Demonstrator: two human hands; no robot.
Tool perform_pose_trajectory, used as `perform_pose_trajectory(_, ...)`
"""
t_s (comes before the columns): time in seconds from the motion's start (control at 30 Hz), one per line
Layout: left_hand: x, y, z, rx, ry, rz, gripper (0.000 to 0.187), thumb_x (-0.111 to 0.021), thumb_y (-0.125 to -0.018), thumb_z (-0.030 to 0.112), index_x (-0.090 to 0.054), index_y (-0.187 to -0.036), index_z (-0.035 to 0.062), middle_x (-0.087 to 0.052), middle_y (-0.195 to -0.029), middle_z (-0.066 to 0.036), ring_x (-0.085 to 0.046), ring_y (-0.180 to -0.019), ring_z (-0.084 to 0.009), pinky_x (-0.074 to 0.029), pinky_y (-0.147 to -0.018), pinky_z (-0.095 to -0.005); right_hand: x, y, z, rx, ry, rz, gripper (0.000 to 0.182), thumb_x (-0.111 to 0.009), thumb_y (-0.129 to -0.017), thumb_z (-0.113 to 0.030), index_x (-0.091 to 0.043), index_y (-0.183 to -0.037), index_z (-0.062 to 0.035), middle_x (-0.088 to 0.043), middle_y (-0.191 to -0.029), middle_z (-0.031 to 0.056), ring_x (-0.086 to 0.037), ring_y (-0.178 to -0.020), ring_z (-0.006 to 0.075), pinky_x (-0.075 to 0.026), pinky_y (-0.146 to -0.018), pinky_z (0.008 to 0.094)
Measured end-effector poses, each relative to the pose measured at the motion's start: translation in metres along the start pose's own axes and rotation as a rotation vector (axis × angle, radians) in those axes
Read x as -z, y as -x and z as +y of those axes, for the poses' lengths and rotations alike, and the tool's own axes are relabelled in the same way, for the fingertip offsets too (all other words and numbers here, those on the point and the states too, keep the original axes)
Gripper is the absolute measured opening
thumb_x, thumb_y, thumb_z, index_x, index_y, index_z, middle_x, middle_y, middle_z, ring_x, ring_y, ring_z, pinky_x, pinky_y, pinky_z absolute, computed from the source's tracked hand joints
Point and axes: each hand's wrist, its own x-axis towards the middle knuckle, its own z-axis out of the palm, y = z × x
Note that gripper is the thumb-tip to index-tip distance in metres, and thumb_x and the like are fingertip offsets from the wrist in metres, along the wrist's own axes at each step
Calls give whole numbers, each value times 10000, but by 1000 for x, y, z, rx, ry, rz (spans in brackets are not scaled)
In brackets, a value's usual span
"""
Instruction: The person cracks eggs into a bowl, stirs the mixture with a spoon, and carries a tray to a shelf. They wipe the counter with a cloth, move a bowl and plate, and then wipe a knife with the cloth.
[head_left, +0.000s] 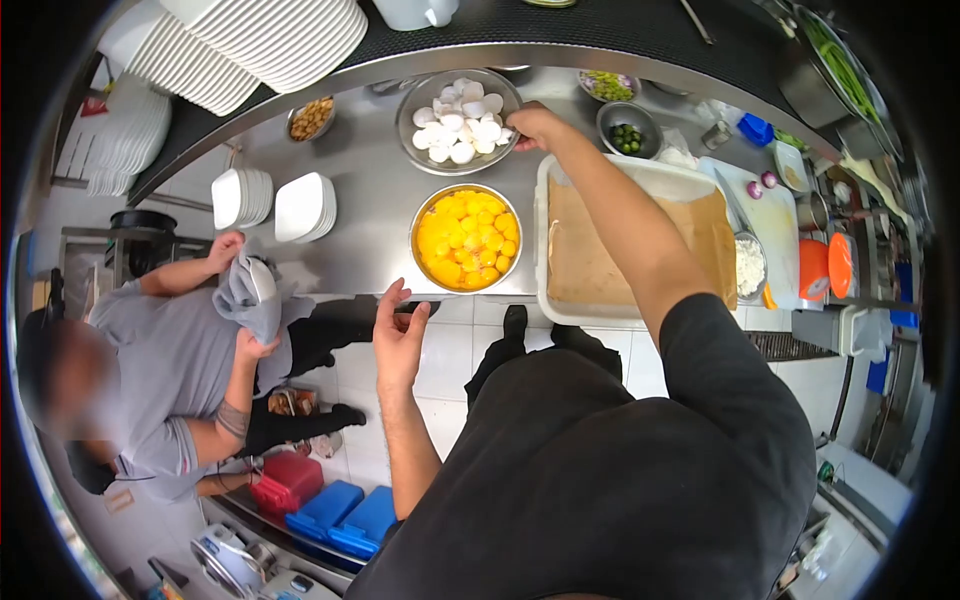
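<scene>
My right hand [538,128] reaches across the counter and is closed on the right rim of a metal bowl [408,128]. White eggshells [461,125] fill that bowl. Nearer to me stands a second metal bowl [413,250], full of yellow egg yolks [467,238]. Just below and left of it my left hand [400,335] hangs in front of the counter edge, fingers apart, with nothing in it. To the right of the yolks, under my right forearm, lies a white tray [543,240] lined with brown paper [590,245].
At left a co-worker [190,360] holds a grey cloth [248,300] around a white dish. White square bowls [305,207] stand stacked on the steel counter [360,230]. A shelf [560,52] overhangs the back. A cutting board [775,225] with onions lies at right.
</scene>
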Motion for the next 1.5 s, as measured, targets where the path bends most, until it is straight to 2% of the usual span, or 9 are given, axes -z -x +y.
perform_pose_trajectory(0.23,-16,-61,22,-187,126,-229,472,-672,-1014,201,-553,-1441,39,-633,-1295,-61,-563,-907,-84,-493,-775,-253,56,157,36,229,-122,106,290,-642,-930,-204,-736,-1083,24,-760,-920,123,-745,-741,216,-636,-599,362)
perform_pose_trajectory(0.53,-141,-35,106,-262,273,-727,484,-666,-1027,254,-543,-1450,56,-619,-1353,-109,-631,-996,-144,-529,-879,-303,148,410,155,77,-310,433,353,-642,-947,-196,-691,-1217,25,-746,-1011,104,-708,-822,168,-591,-659,325)
perform_pose_trajectory(0.57,-164,-27,106,-245,282,-863,568,-593,-1062,385,-461,-1527,87,-547,-1457,-130,-608,-1196,-209,-514,-997,-358,154,431,163,72,-341,481,351,-639,-948,-185,-688,-1220,31,-745,-1006,103,-703,-821,164,-588,-659,320)
perform_pose_trajectory(0.67,-249,16,111,-75,481,-1126,707,-480,-1079,533,-326,-1605,88,-432,-1574,-139,-481,-1400,-262,-430,-1132,-412,179,481,191,119,-355,622,346,-632,-946,-136,-677,-1234,50,-742,-1014,104,-691,-845,148,-579,-696,302)
perform_pose_trajectory(0.7,-276,36,114,-39,460,-1174,738,-441,-1078,565,-293,-1616,82,-389,-1604,-136,-428,-1442,-267,-394,-1163,-419,188,496,200,158,-357,688,386,-606,-932,-65,-630,-1294,69,-729,-1104,125,-682,-967,170,-566,-847,310)
perform_pose_trajectory(0.83,-367,112,136,58,423,-1323,804,-335,-1080,634,-239,-1631,56,-295,-1673,-131,-319,-1529,-277,-304,-1234,-435,237,543,264,345,-459,893,523,-542,-896,23,-511,-1416,70,-661,-1297,155,-615,-1201,224,-465,-1077,346)
perform_pose_trajectory(0.93,-428,164,154,116,427,-1431,838,-289,-1068,675,-250,-1628,53,-311,-1671,-128,-317,-1532,-282,-262,-1254,-447,277,587,306,354,-505,901,545,-530,-889,32,-500,-1432,60,-658,-1306,155,-622,-1189,220,-471,-1070,346)
perform_pose_trajectory(1.23,-579,317,175,399,501,-1685,803,-330,-1065,665,-314,-1605,72,-390,-1631,-121,-401,-1485,-300,-330,-1224,-474,379,715,406,231,-733,886,580,-503,-883,25,-493,-1462,-1,-666,-1243,150,-697,-1047,197,-623,-775,350)
perform_pose_trajectory(1.5,-715,377,179,477,375,-1776,725,-408,-1090,562,-322,-1598,51,-432,-1607,-122,-437,-1462,-283,-362,-1207,-463,477,757,471,151,-789,1038,682,-517,-885,24,-360,-1547,-28,-613,-1334,161,-679,-1102,202,-626,-798,355)
